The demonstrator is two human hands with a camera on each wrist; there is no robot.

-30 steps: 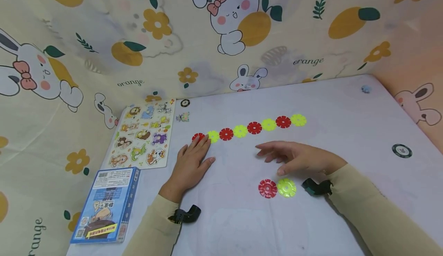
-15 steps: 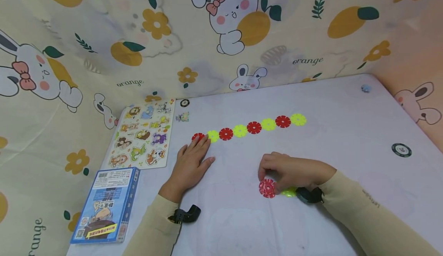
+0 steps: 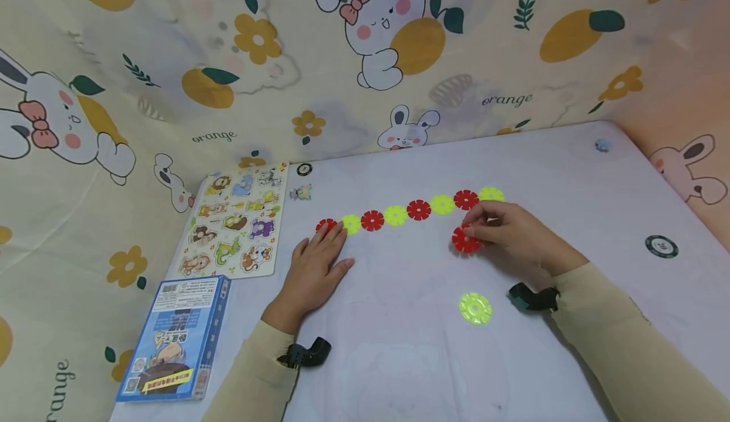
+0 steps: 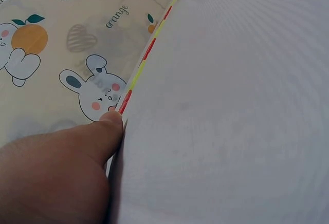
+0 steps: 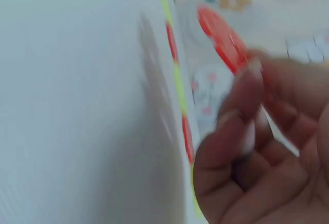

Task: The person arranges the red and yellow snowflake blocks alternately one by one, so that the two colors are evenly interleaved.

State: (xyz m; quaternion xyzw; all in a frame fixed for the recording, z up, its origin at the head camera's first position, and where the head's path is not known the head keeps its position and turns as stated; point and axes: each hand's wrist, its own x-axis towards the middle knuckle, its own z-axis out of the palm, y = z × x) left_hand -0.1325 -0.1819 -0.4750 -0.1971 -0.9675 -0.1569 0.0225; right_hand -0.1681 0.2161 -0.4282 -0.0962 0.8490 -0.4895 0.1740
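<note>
A red notched plastic disc [image 3: 464, 242] is pinched between the thumb and fingers of my right hand [image 3: 513, 232]; the right wrist view shows the same red disc [image 5: 221, 36] edge-on, raised off the table. Just beyond it runs a row of alternating red and yellow-green discs [image 3: 419, 210], and the hand partly covers the last yellow-green disc [image 3: 492, 194]. My left hand [image 3: 313, 273] lies flat on the table, fingertips over the leftmost red disc [image 3: 325, 225] and beside its yellow-green neighbour. One loose yellow-green disc [image 3: 475, 308] lies nearer to me.
At the left are an animal sticker-like board [image 3: 234, 225] and a blue box [image 3: 173, 339]. A black-and-white round chip [image 3: 661, 246] lies on the right, another chip [image 3: 305, 169] at the back left. A small blue piece [image 3: 602, 146] sits in the far right corner.
My right hand came down to the two loose discs, picked up the red one and carried it away from me toward the row's right end. The left hand stayed put.
</note>
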